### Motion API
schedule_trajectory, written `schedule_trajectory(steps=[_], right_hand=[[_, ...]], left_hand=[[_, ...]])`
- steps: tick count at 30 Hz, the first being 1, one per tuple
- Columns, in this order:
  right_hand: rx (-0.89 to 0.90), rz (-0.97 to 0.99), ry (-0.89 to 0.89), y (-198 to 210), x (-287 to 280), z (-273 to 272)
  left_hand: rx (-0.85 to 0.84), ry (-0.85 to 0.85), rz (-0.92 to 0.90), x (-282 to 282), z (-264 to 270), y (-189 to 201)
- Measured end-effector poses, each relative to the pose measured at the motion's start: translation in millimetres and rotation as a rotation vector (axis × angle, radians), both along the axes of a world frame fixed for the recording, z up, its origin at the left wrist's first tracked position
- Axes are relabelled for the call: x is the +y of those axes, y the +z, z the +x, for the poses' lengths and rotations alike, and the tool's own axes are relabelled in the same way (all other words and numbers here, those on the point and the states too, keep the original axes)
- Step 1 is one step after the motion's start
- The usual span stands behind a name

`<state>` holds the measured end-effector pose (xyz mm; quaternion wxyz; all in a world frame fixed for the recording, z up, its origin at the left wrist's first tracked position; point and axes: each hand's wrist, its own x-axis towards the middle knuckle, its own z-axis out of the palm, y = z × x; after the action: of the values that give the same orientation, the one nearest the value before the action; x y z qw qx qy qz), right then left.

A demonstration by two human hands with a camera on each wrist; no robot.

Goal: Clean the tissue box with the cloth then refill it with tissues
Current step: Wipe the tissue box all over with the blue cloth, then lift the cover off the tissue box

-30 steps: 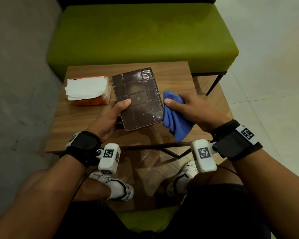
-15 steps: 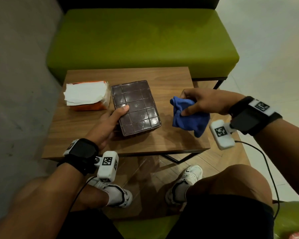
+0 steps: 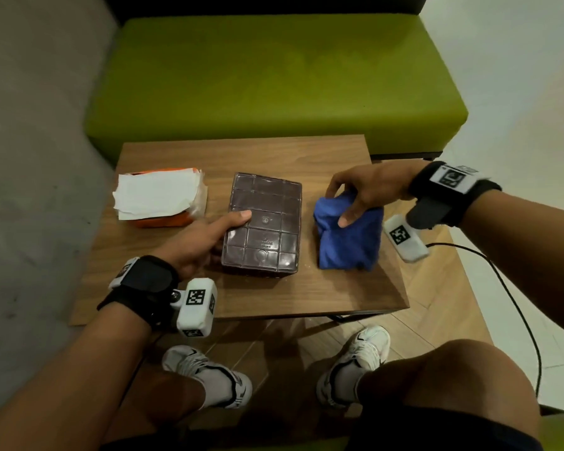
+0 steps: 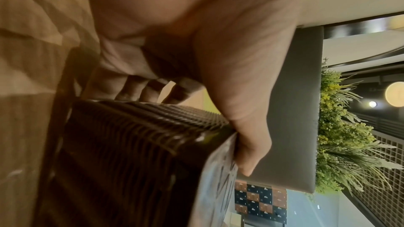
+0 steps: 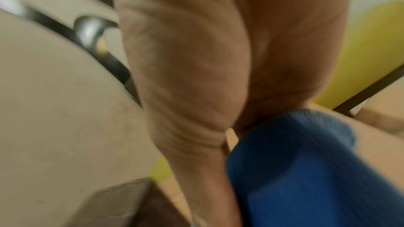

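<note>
A dark brown tissue box (image 3: pixel 264 222) with a glossy grid-patterned face lies flat mid-table. My left hand (image 3: pixel 222 236) grips its left edge, thumb on top and fingers down the ribbed side (image 4: pixel 131 144). A crumpled blue cloth (image 3: pixel 349 245) rests on the table to the right of the box, a small gap between them. My right hand (image 3: pixel 355 193) arches over the cloth's far end, thumb pressed into it and fingers curled round its top; the right wrist view is blurred and shows the thumb beside the cloth (image 5: pixel 306 170). White tissues (image 3: pixel 157 196) lie stacked on an orange pack at the left.
The small wooden table (image 3: pixel 306 288) stands before a green bench (image 3: pixel 274 76), with a grey wall at the left. A black cable (image 3: pixel 508 281) hangs off the right wrist past the table's right edge. My knees and white shoes (image 3: pixel 355 362) sit below the near edge.
My right hand carried the blue cloth away from the box's right edge and lowered it onto the table at the right. The left hand kept its grip as the box settled flat.
</note>
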<state>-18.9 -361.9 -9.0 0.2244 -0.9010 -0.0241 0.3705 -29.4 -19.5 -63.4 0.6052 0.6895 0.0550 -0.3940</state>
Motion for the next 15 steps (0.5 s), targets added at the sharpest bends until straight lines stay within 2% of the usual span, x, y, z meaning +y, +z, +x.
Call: schedule_trajectory(steps=[3, 9, 15], right_hand=[[-0.084, -0.035, -0.037, -20.1, -8.1, 22.6], [-0.35, -0.223, 0.073, -34.7, -15.9, 44.9], [-0.482, -0.278, 0.062, -59.2, -15.1, 35.3]], left_hand=[[0.03, -0.071, 0.051, 0.1, 14.8, 7.8], [0.119, -0.313, 0.198, -12.4, 43.1, 43.2], [0.056, -0.321, 0.281, -22.0, 54.9, 51.8]])
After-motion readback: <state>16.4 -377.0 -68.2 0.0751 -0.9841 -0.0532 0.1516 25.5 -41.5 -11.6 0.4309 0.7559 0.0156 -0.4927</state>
